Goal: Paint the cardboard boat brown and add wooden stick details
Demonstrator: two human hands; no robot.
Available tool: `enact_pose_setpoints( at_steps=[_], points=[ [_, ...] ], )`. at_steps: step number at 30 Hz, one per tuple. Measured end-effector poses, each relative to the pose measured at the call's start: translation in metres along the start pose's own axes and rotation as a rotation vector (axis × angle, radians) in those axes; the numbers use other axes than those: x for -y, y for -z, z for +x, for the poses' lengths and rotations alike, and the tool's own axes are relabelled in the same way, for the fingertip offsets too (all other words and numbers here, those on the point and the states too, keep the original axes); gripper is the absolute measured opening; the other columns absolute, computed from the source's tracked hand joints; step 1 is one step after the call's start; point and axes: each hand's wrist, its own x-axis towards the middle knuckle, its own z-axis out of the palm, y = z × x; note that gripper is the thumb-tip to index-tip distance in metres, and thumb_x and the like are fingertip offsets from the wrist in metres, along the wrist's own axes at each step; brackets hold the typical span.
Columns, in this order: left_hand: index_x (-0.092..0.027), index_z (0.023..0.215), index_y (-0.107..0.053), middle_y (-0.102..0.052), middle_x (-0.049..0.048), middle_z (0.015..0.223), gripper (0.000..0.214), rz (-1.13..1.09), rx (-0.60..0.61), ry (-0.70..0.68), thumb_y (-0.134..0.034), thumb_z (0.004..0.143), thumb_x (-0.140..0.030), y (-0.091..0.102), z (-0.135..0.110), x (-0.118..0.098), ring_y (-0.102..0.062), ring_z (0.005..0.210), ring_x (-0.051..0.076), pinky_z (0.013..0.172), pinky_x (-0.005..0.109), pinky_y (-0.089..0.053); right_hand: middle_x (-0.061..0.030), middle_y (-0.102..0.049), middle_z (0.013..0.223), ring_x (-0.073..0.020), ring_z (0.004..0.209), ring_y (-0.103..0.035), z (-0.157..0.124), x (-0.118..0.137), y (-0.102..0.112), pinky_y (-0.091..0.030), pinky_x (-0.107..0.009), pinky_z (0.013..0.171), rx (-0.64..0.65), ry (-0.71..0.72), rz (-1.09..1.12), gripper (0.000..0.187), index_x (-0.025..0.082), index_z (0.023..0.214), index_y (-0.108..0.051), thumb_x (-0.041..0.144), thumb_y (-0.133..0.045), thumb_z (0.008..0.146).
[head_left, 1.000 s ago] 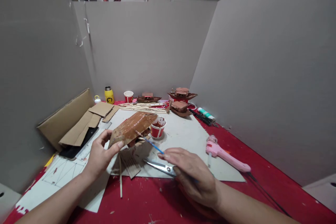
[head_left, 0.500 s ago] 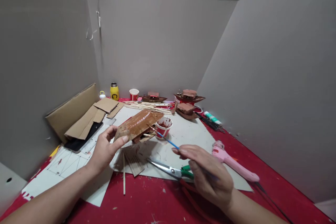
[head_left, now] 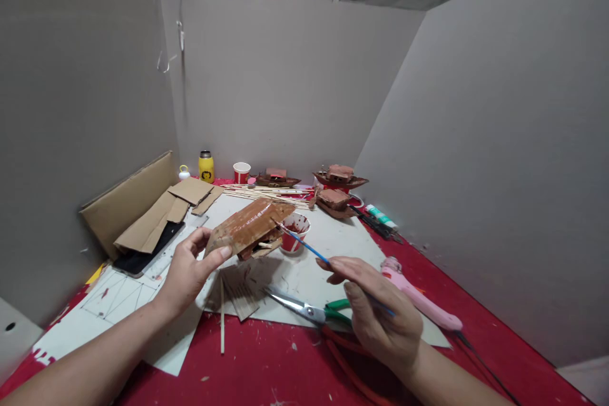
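Behind the boat [head_left: 252,223], cup [head_left: 294,243] partly visible.

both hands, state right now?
Left hand: closed, holding the brown model boat by one end.
Right hand: closed, holding the blue-handled paintbrush.

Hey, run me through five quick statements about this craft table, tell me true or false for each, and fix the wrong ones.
1. The left hand holds a brown model. True.
2. The right hand holds the scissors. False: it holds a blue paintbrush; the scissors lie on the table.
3. The glue gun is pink. True.
4. The yellow bottle lies on its side. False: it stands upright.
5. The paint cup has reddish-brown paint inside. True.
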Motion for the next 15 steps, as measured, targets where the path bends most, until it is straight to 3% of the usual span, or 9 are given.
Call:
enact_pose_setpoints(
  at_steps=[2, 7, 13, 15],
  points=[
    [-0.019, 0.088, -0.061, -0.064, 0.0000, 0.086, 0.029, 0.001, 0.007, 0.000, -0.070, 0.078, -0.046, 0.000, 0.000, 0.000, -0.055, 0.084, 0.019, 0.078, 0.030, -0.041, -0.0104, -0.072, 0.109, -0.0209, 0.101, -0.067, -0.001, 0.001, 0.000, -0.060, -0.037, 0.081, -0.003, -0.005, 0.005, 0.052, 0.021, 0.132, -0.059, -0.003, -0.051, 0.087],
    [-0.020, 0.090, -0.061, -0.063, 0.0000, 0.087, 0.029, 0.010, 0.005, 0.009, -0.070, 0.078, -0.045, 0.000, 0.000, -0.001, -0.055, 0.084, 0.019, 0.078, 0.030, -0.041, -0.0113, -0.075, 0.103, -0.0220, 0.098, -0.069, 0.004, 0.010, -0.003, -0.061, -0.037, 0.081, 0.157, 0.148, 0.041, 0.051, 0.016, 0.135, -0.056, 0.000, -0.052, 0.086],
    [-0.019, 0.089, -0.060, -0.063, 0.0010, 0.085, 0.031, 0.065, 0.009, 0.010, -0.069, 0.077, -0.046, -0.001, 0.000, -0.005, -0.055, 0.083, 0.020, 0.076, 0.030, -0.042, -0.0093, -0.073, 0.107, -0.0215, 0.099, -0.069, 0.003, -0.002, -0.001, -0.061, -0.040, 0.081, -0.056, -0.004, -0.010, 0.051, 0.023, 0.130, -0.061, -0.003, -0.052, 0.087],
    [-0.019, 0.087, -0.059, -0.063, 0.0008, 0.084, 0.030, 0.099, 0.002, 0.006, -0.070, 0.076, -0.045, -0.001, 0.000, -0.004, -0.055, 0.081, 0.020, 0.074, 0.030, -0.041, -0.0090, -0.074, 0.107, -0.0216, 0.099, -0.069, 0.003, -0.002, -0.002, -0.061, -0.039, 0.081, -0.063, -0.029, -0.012, 0.049, 0.023, 0.129, -0.062, -0.001, -0.052, 0.088]
  ],
)
